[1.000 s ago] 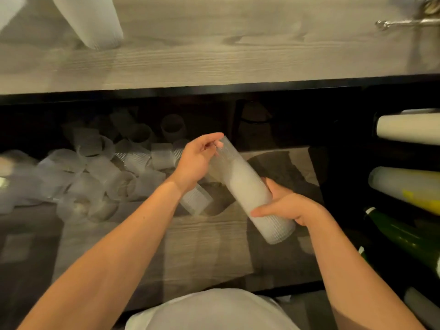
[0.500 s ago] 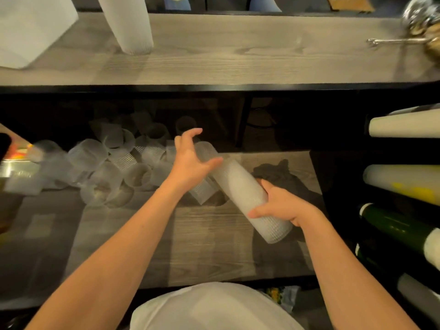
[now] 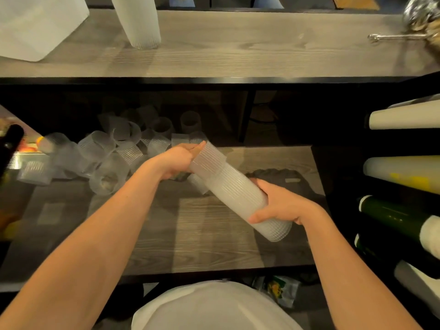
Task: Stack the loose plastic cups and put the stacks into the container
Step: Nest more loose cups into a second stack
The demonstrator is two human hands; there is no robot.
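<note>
Left hand (image 3: 177, 160) now gripping stack (image 3: 238, 191)

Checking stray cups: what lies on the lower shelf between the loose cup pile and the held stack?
Head view: one cup lies there, partly hidden by the left hand and stack.

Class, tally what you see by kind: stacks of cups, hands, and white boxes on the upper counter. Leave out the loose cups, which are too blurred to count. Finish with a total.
Stacks of cups: 2 (held stack, upright stack)
Hands: 2 (left hand, right hand)
White box: 1
Total: 5
</note>
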